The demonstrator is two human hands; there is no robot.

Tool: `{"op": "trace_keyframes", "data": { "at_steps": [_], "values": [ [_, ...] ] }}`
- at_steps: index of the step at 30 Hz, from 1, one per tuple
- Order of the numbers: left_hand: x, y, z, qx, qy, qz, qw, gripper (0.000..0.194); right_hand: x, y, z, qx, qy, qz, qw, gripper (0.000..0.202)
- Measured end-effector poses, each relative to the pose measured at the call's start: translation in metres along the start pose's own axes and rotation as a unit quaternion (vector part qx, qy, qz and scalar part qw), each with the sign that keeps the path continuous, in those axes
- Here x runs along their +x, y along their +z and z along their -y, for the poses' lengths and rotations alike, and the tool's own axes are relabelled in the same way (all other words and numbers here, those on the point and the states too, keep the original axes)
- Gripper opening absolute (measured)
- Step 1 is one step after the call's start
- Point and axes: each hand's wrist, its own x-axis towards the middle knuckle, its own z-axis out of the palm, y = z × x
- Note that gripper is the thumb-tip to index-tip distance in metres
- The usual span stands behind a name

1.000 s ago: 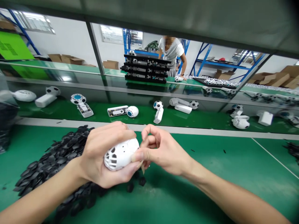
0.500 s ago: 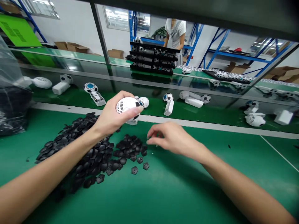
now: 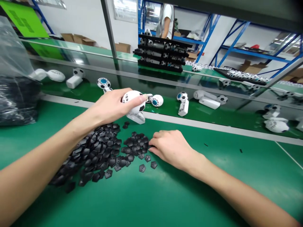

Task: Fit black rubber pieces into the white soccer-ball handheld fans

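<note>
My left hand (image 3: 113,102) is wrapped round a white football-patterned plastic housing (image 3: 134,97), thumb across its front. The housing is held above the table, with a white handle-like part (image 3: 136,118) below it. My right hand (image 3: 169,148) is low over the table, its fingertips pinched together at the right edge of a small pile of black pentagon pieces (image 3: 136,143). A dark piece seems to sit between thumb and forefinger, mostly hidden. To the left, partly behind my left forearm, spreads a larger heap of black pentagon pieces (image 3: 99,148). Several loose pentagons (image 3: 142,168) lie in front.
Beyond a pale rail (image 3: 201,127) lies a green belt with several white football-patterned units (image 3: 183,104). A clear plastic bag (image 3: 17,94) with black contents stands at left. Black trays (image 3: 163,53) are stacked across the line, with a person (image 3: 167,20) behind them.
My right hand has lowered to the small pile and its fingers have closed there. The left hand still holds the housing, now turned slightly. The view has shifted; the person behind has turned.
</note>
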Motion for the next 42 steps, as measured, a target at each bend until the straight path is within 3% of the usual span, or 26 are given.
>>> {"op": "trace_keyframes", "data": {
  "at_steps": [5,9,14,18,20,22,25,28,31,36,39,42],
  "values": [
    [0.002,-0.011,0.004,-0.011,-0.017,0.035,0.999,0.061,0.001,-0.005,0.011,-0.086,-0.067,0.015,0.994,0.025],
    [0.003,-0.020,0.010,-0.104,-0.085,0.134,0.982,0.049,0.000,-0.006,0.018,-0.120,-0.093,0.016,0.988,0.026],
    [0.001,-0.026,0.011,-0.178,-0.076,0.204,0.960,0.039,0.001,0.001,0.023,-0.130,-0.095,-0.014,0.987,0.027],
    [-0.003,-0.025,0.007,-0.225,-0.149,0.221,0.937,0.047,0.001,0.001,0.008,-0.054,-0.045,-0.045,0.997,0.024],
    [-0.002,-0.023,0.008,-0.295,-0.162,0.225,0.914,0.051,-0.001,-0.002,-0.006,0.056,-0.029,-0.111,0.992,0.018],
    [0.000,-0.020,0.010,-0.387,-0.143,0.229,0.881,0.051,-0.002,-0.004,-0.021,0.163,-0.039,-0.198,0.966,0.014],
    [0.002,-0.013,0.014,-0.490,-0.094,0.217,0.839,0.041,-0.004,-0.007,-0.034,0.235,-0.043,-0.291,0.926,0.013],
    [0.001,-0.004,0.013,-0.527,-0.058,0.180,0.829,0.037,-0.004,-0.012,-0.035,0.284,-0.020,-0.336,0.898,0.010],
    [-0.002,0.007,0.007,-0.538,-0.070,0.129,0.830,0.042,-0.004,-0.016,-0.030,0.371,0.006,-0.356,0.858,0.005],
    [-0.012,0.025,-0.005,-0.559,-0.123,0.035,0.819,0.029,-0.002,-0.021,-0.023,0.527,0.029,-0.379,0.760,0.004],
    [-0.020,0.034,-0.011,-0.545,-0.086,0.039,0.833,0.025,-0.001,-0.024,-0.021,0.608,0.033,-0.366,0.704,0.012],
    [-0.027,0.040,-0.015,-0.511,-0.032,0.038,0.858,0.026,0.001,-0.025,-0.020,0.657,0.034,-0.329,0.678,0.023]
  ]
}}
